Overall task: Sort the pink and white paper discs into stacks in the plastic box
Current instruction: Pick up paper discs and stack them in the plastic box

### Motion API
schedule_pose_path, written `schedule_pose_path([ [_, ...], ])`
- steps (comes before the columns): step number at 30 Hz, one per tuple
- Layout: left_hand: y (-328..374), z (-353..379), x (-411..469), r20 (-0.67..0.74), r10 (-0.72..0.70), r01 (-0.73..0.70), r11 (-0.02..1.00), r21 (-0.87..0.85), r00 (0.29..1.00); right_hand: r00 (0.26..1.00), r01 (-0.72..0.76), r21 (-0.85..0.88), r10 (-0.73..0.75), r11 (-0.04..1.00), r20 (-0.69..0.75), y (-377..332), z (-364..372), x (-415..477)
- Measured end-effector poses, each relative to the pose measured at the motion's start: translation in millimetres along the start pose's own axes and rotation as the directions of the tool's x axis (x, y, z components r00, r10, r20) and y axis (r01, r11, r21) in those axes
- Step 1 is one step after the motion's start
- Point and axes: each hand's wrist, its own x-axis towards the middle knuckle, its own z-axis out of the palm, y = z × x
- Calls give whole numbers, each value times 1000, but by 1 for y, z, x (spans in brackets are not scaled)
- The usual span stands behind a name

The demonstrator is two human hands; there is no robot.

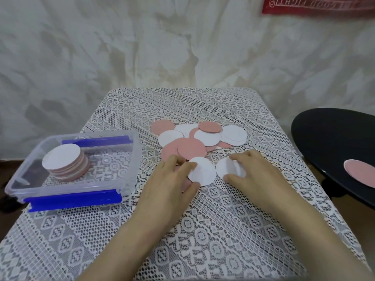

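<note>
Loose pile of discs, pink and white overlapping, at table centre. Just at 6 o'clock of the pile lie two separate discs, side by side. The left hand pinches the left white disc between thumb and curled forefinger, with a sliver of pink showing beneath the thumb. The right hand grips the right white disc, its fingers curled over the far edge and its thumb at the near edge.

At 9 o'clock of the hands stands the plastic box, clear, lidless, with a blue clip on its near side. Inside it, toward the left, is one stack with mixed pink and white edges and a white disc on top.

All rests on a lace tablecloth. At 3 o'clock, off the table, a black round surface carries a single pink disc. A red banner hangs at 1 o'clock.
</note>
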Motion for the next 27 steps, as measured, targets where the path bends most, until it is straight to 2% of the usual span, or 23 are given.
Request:
schedule_pose_path([
  [5, -3, 4, 5, 5, 1, -1, 1000, -9, 1000, 1000, -7, 18, 7, 1000, 21, 3, -1, 7],
  [12, 0, 2, 2, 1, 24, -24, 1000, -4, 1000, 995, -95, 85, 93, 992, 34, 10, -2, 8],
  [18, 2, -1, -6, -14, 27, -27, 1000, -5, 1000, 997, -54, 147, 61, 988, -45, 16, -5, 5],
  [20, 1, -2, -8, -7, 21, -22, 999, -25, 1000, 996, -28, 257, 48, 966, -72, 22, -7, 7],
  [22, 1, -5, -10, 10, -1, 1, 997, -83, 1000, 996, 4, 443, 38, 896, -85, 19, -10, 6],
  [24, 3, -10, -12, 31, -23, 27, 987, -157, 999, 998, 60, 536, -54, 842, -27, 7, -11, 1],
  [27, 7, -18, -17, 63, -89, 105, 930, -352, 994, 963, 98, 550, -219, 830, 159, -19, -3, -11],
])
